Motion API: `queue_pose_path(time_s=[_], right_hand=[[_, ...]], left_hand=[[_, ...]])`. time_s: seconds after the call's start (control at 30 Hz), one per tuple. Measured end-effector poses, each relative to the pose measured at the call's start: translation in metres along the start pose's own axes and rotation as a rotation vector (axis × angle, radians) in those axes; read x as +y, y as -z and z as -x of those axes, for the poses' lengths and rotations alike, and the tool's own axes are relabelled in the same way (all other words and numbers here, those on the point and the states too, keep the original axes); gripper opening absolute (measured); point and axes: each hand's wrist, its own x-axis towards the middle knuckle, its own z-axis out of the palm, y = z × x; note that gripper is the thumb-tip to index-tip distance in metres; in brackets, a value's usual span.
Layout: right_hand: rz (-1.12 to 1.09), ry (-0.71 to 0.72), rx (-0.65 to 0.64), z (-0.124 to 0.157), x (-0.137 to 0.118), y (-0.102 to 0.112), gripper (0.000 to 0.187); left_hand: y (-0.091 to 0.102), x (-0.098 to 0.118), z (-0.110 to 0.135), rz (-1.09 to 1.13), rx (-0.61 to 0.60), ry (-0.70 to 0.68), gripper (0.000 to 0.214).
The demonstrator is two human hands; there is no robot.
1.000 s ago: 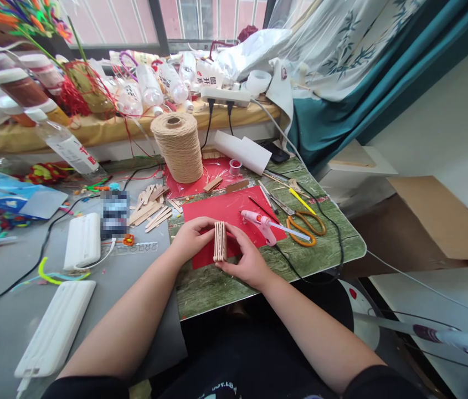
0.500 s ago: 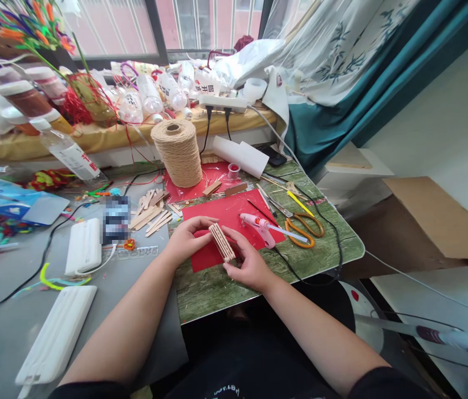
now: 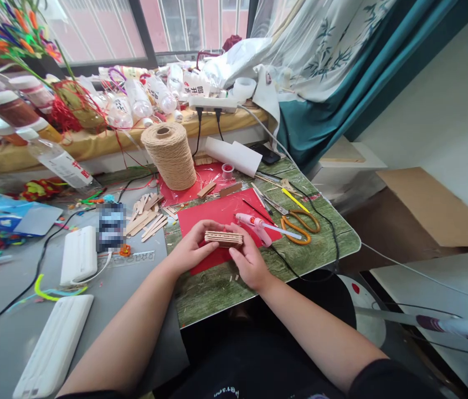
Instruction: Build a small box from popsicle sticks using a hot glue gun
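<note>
A small stack of glued wooden craft sticks (image 3: pixel 224 239) lies horizontal between both hands, just above a red sheet (image 3: pixel 217 213) on the green table. My left hand (image 3: pixel 190 249) grips its left end with thumb and fingers closed round it. My right hand (image 3: pixel 248 260) pinches its right end. A pink glue gun (image 3: pixel 254 224) lies on the red sheet just right of my right hand.
Orange-handled scissors (image 3: pixel 300 224) and a yellow tool lie right of the glue gun. A twine spool (image 3: pixel 170 156) stands behind. Loose wooden sticks (image 3: pixel 146 213) lie left. White cases (image 3: pixel 78 255), cables, bottles and a power strip (image 3: pixel 212 103) crowd the left and back.
The stick stack has been turned from standing upright, through a tilt, to lying horizontal between my hands. Both hands shifted with it.
</note>
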Motion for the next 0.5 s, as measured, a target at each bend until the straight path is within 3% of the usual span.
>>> queue_pose_path(time_s=[0.13, 0.27, 0.33, 0.5], right_hand=[[-0.005, -0.009, 0.01, 0.001, 0.001, -0.001, 0.064], [-0.045, -0.044, 0.015, -0.002, -0.005, -0.007, 0.065], [-0.05, -0.051, 0.04, -0.007, -0.008, -0.013, 0.062], [-0.061, -0.078, 0.164, -0.021, -0.006, -0.026, 0.053]], left_hand=[[-0.021, -0.006, 0.001, 0.076, 0.016, 0.019, 0.056], [-0.039, -0.015, -0.004, 0.124, 0.316, 0.024, 0.056], [-0.044, -0.016, -0.006, 0.129, 0.405, 0.037, 0.056], [-0.042, -0.011, -0.006, 0.12, 0.437, 0.092, 0.053]])
